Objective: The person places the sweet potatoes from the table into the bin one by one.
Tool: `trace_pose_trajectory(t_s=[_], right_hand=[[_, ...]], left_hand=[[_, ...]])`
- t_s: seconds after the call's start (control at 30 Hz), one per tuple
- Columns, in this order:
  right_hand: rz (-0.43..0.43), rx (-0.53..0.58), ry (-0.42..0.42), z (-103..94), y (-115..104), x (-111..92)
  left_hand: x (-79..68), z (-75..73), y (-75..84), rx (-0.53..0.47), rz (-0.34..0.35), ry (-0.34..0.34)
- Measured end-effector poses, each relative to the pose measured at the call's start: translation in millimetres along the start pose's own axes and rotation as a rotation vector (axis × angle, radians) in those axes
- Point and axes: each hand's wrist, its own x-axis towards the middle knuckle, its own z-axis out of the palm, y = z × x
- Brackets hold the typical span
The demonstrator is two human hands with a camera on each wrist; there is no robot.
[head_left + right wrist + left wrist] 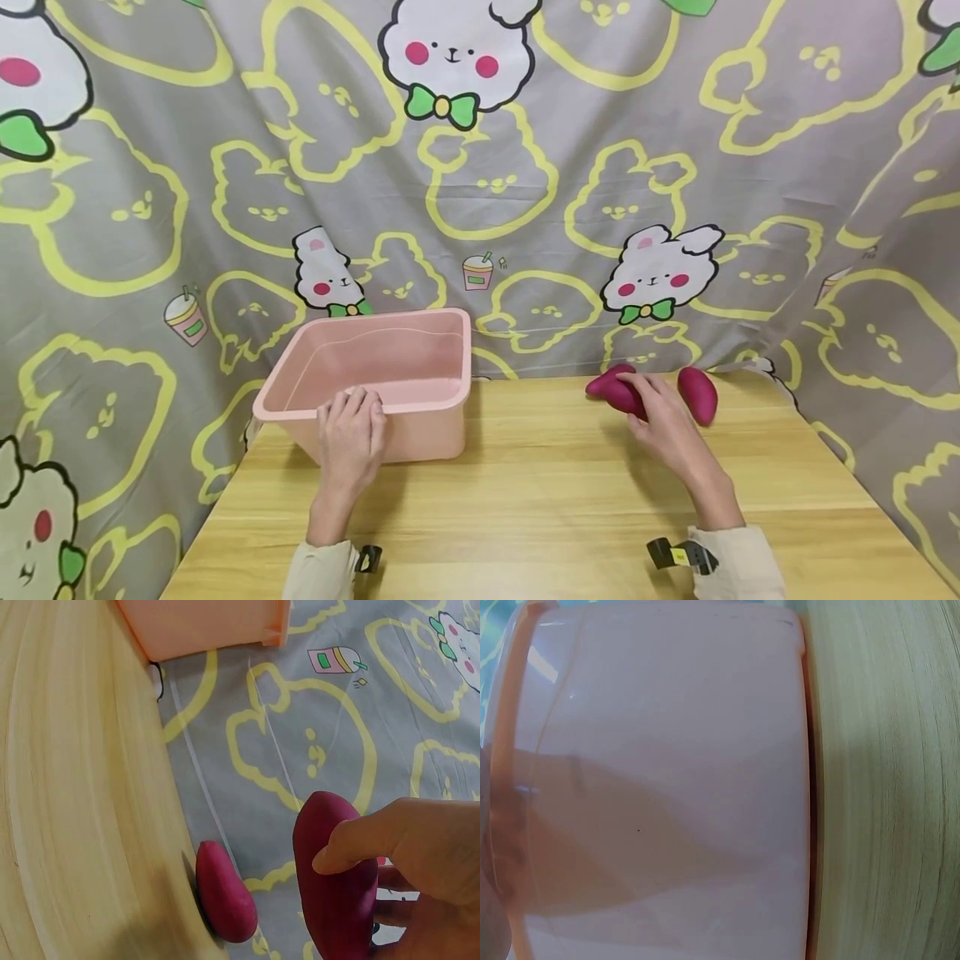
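Observation:
My left hand (pixel 350 433) grips the near rim of a pink plastic tub (pixel 420 433), fingers hooked over the edge. In the left wrist view, the tub's smooth side wall (pixel 667 690) fills most of the picture, with part of the hand at the left edge. My right hand (pixel 663 417) holds a purple-red sweet potato (pixel 334 877), thumb across its side and fingers behind. Just beyond it in the head view, partly covered, a second sweet potato (pixel 600 386) lies on the table. A third sweet potato (pixel 698 396) lies to the right of this hand.
The wooden table (pixel 525 500) ends at the back against a grey patterned curtain (pixel 517 317), which also hangs along both sides. The tub stands at the back left of the table, its inside showing no contents.

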Motion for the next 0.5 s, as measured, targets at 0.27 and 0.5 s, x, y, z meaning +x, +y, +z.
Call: trace_pose_trajectory(t_s=[0.27,0.5], right_hand=[[-0.033,0.02,-0.002,1.6,-8.1,10.2],[-0.076,0.027,0.004,3.7,-15.9,19.9]], left_hand=[[0.6,-0.9,0.2,-0.002,-0.003,-0.004],[0.6,-1.6,0.7,0.019,0.001,-0.005]])
